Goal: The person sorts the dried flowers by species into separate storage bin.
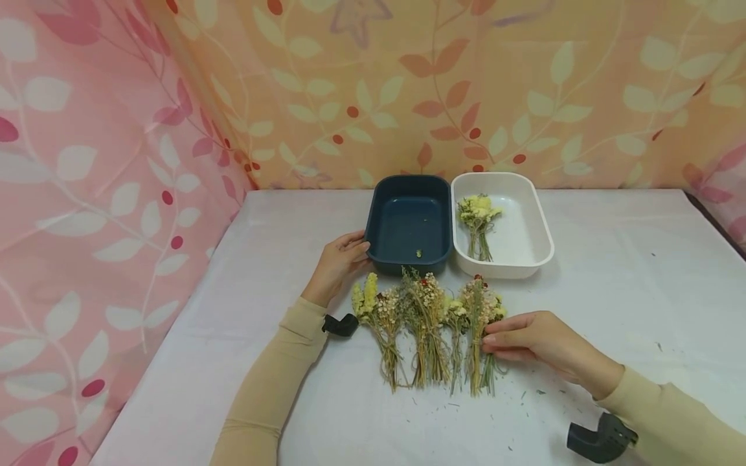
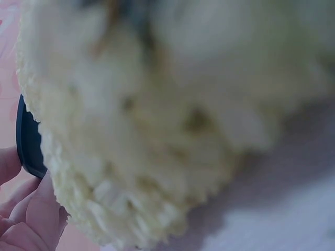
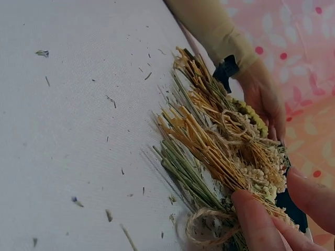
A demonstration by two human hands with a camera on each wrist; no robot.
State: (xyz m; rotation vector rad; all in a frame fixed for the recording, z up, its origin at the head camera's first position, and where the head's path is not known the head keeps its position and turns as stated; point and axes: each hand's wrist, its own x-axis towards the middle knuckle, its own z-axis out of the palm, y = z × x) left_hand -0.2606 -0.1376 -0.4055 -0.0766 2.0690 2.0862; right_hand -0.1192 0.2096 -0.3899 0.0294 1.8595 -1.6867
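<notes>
My left hand [image 1: 340,262] grips the near-left rim of a dark blue plastic bin [image 1: 381,259], thumb and fingers on either side of the wall. In the left wrist view, pale dried flowers [image 2: 131,157] blur across most of the picture. A row of dried flower bunches [image 1: 431,330] tied with twine lies in front of the bins, heads away from me. At the row's right end, my right hand [image 1: 539,340] touches the stems of a bunch [image 3: 204,151] with extended fingers; its thumb stands apart in the right wrist view.
A white bin [image 1: 524,255] stands against the blue one, holding a yellow dried flower bunch [image 1: 479,220]. One small green bit [image 1: 419,254] lies inside the blue bin. Plant crumbs [image 1: 542,391] are scattered on the white tabletop [image 1: 629,291]. Patterned cloth [image 1: 408,84] hangs behind.
</notes>
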